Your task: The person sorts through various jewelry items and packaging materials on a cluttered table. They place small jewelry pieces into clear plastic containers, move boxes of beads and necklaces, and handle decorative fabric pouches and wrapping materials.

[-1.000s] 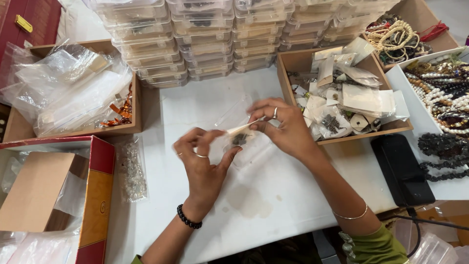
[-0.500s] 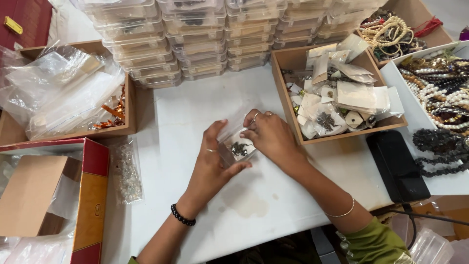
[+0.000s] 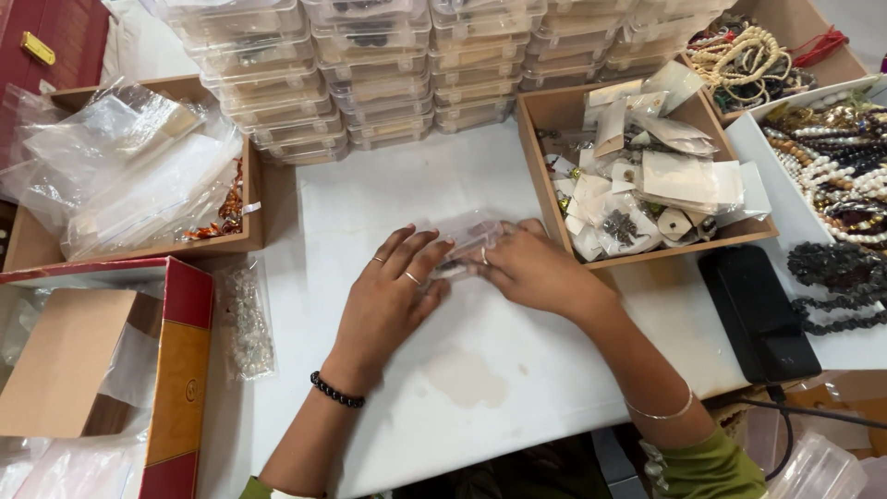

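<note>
At lower centre of the frame, the left hand lies palm-down on the white desk, fingers extended flat over the near edge of a small clear pouch. The right hand presses the pouch's right end with curled fingers. Both hands pin the pouch flat rather than lift it; this hold suits pressing the bag closed, though the seal itself is hidden. Dark small pieces show inside.

At lower left, a red box stands open. Centre right, a wooden tray holds carded jewellery just beside the right hand, within easy reach. Upper left, a second tray carries loose clear bags. Along the top edge, stacked clear cases are kept well apart from the work.
</note>
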